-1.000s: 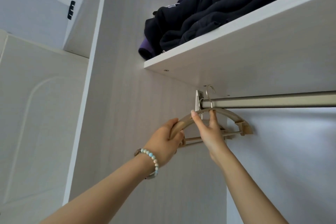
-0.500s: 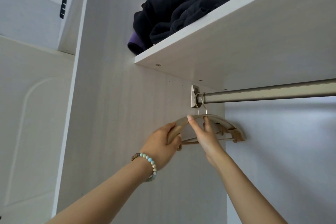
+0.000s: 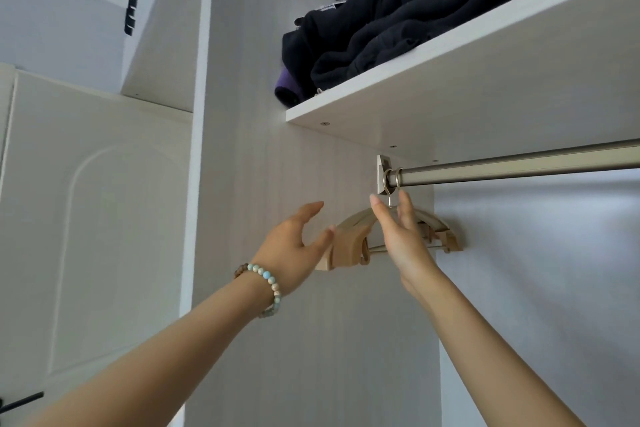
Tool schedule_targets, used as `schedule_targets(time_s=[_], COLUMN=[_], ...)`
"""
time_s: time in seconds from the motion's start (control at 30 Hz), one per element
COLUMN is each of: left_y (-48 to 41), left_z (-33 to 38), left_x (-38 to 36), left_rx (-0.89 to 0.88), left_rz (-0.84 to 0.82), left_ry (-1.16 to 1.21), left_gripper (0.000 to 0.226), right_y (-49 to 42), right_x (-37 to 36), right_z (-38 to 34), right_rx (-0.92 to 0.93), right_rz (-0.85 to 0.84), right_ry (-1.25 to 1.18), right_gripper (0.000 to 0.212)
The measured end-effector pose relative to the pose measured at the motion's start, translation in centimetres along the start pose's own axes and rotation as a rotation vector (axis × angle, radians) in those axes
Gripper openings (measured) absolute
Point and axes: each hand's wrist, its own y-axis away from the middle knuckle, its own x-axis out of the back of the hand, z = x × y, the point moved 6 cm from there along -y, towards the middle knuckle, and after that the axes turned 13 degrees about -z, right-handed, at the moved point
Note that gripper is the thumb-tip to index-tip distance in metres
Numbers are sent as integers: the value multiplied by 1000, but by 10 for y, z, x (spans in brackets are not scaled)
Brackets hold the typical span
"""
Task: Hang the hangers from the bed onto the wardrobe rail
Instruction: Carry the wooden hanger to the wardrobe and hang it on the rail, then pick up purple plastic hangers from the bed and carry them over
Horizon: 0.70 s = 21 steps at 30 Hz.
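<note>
Person, two arms in view. Left forearm (image 3: 166,354), lower left of frame, bare from wrist to frame edge. Right forearm (image 3: 491,350), lower right of frame, likewise bare. Left hand (image 3: 294,246) and right hand (image 3: 401,236), both bare, centre of frame. One bracelet (image 3: 268,282) on the left wrist: single strand of round beads in pale blue, cream and speckled tan, with darker brown beads at its upper-left end.

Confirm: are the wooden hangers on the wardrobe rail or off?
On it: the wooden hangers hang by hooks looped over the wardrobe rail beside its bracket; neither left hand nor right hand grips them.
</note>
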Motion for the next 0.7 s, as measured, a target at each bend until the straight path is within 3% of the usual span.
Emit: schedule_targets(time_s=[0.23,0.4,0.7], left_y=[76,161,385], left_z=[13,-15,-125], left_x=[101,202,391], left_rx=[-100,-54,317], left_rz=[180,324,423], left_ry=[69,36,-223], left_gripper=[48,48,66], right_y=[44,79,154], right_x=[-82,-191,-469], right_z=[-80,-137,-186], right_rx=[186,295,351], right_rz=[-79,-244,-602], right_ry=[-24,9,-38], right_gripper=[66,65,66])
